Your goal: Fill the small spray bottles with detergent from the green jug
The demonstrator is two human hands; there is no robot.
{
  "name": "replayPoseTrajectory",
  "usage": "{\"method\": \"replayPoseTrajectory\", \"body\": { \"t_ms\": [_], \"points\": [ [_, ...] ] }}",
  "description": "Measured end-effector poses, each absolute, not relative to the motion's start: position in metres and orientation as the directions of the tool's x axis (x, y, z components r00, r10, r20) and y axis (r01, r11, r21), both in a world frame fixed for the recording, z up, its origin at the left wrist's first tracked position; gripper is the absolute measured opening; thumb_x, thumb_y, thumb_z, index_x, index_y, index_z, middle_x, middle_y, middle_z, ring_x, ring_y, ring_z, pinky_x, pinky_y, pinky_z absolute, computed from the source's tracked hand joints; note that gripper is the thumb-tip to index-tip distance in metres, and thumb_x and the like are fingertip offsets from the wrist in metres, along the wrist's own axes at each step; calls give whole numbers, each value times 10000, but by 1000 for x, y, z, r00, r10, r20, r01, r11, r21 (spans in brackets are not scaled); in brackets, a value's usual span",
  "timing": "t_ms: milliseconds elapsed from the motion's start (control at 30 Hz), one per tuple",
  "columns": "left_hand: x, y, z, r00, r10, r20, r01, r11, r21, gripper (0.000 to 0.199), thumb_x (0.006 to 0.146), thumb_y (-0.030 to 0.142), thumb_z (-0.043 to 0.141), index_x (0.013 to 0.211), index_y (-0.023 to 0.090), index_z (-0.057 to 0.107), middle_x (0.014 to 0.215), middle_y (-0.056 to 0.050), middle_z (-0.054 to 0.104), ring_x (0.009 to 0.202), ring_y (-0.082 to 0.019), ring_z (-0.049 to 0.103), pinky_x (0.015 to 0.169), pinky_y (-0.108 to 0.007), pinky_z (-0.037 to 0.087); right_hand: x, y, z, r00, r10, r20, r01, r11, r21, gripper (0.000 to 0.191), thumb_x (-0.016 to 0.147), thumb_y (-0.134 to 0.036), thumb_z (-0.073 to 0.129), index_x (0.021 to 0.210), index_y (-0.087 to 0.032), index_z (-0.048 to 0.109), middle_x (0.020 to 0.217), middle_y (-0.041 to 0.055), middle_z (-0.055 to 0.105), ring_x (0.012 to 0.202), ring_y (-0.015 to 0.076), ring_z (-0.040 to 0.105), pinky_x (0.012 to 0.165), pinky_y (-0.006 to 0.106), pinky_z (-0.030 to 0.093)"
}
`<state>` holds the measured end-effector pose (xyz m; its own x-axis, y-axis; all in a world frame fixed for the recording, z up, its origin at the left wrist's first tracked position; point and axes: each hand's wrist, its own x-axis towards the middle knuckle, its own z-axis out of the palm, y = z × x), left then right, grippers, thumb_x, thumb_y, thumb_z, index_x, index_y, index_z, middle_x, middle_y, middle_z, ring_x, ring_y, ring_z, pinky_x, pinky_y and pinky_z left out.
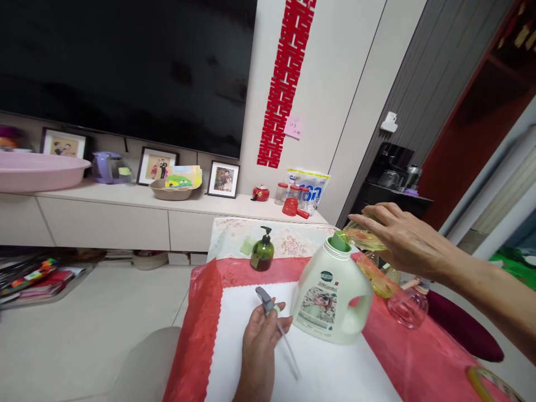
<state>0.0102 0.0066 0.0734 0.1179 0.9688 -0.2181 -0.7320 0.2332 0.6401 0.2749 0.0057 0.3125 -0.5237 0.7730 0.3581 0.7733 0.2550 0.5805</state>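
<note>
My left hand (pixel 260 343) is closed around a grey pump head (pixel 266 301) with a thin dip tube (pixel 288 349) slanting down from it. Over the table, my right hand (pixel 397 237) grips a clear yellowish bottle (pixel 365 239), tipped on its side. Its neck is at the open mouth of a pale green detergent jug (pixel 322 296), which stands upright on a white sheet. A green spout (pixel 338 241) shows inside that mouth. Whether liquid is flowing I cannot tell.
A dark green pump bottle (pixel 262 254) stands behind the sheet on the red table cover (pixel 205 312). Right of the jug are a pink clear bottle (pixel 409 306) and a roll of tape (pixel 492 385). A low cabinet (pixel 104 212) runs along the wall.
</note>
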Motion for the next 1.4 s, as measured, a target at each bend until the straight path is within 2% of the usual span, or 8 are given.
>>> {"method": "replayPoseTrajectory", "body": {
  "t_ms": [133, 367, 567, 833, 1167, 1400],
  "points": [
    [10, 8, 71, 126, 966, -226, -734, 244, 634, 528, 650, 408, 870, 1058, 152, 653, 1111, -135, 727, 777, -222, 725, 821, -373, 539, 274, 7, 318, -564, 771, 298, 679, 227, 698, 688, 779, -88, 456, 1442, -272, 455, 1303, 75, 458, 1150, 247, 429, 787, 301, 386],
    [10, 10, 65, 154, 963, -222, -741, 261, 618, 527, 677, 402, 861, 1080, 150, 635, 1132, -141, 723, 795, -224, 725, 833, -373, 538, 270, 7, 328, -564, 785, 257, 639, 217, 738, 621, 877, -145, 525, 1465, -293, 390, 1287, 62, 466, 1163, 246, 420, 788, 290, 350],
    [10, 9, 65, 162, 961, -225, -739, 269, 617, 512, 694, 399, 851, 1082, 152, 626, 1136, -141, 723, 811, -229, 728, 844, -375, 536, 260, 6, 336, -530, 821, 211, 602, 189, 775, 670, 866, -144, 609, 1464, -317, 361, 1300, 46, 446, 1166, 232, 408, 743, 280, 327],
    [10, 9, 64, 176, 958, -228, -739, 282, 612, 492, 714, 387, 841, 1083, 150, 619, 1137, -137, 721, 812, -224, 725, 847, -372, 535, 246, 5, 346, -554, 815, 170, 552, 206, 808, 653, 831, -67, 535, 1424, -311, 406, 1287, 52, 460, 1175, 246, 416, 716, 295, 309],
    [10, 10, 63, 183, 956, -231, -741, 289, 606, 488, 722, 384, 834, 1091, 150, 618, 1134, -134, 726, 820, -222, 724, 849, -368, 533, 234, 7, 351, -561, 817, 136, 481, 187, 857, 658, 747, -46, 610, 1347, -275, 469, 1261, 71, 459, 1147, 243, 396, 729, 291, 261],
    [10, 9, 62, 177, 954, -242, -742, 291, 604, 485, 699, 380, 849, 1069, 152, 633, 1110, -132, 738, 804, -224, 727, 839, -370, 533, 223, 6, 350, -519, 846, 119, 466, 163, 869, 512, 801, -40, 589, 1254, -269, 520, 1181, 56, 459, 1087, 220, 385, 742, 308, 236]
  ]
}}
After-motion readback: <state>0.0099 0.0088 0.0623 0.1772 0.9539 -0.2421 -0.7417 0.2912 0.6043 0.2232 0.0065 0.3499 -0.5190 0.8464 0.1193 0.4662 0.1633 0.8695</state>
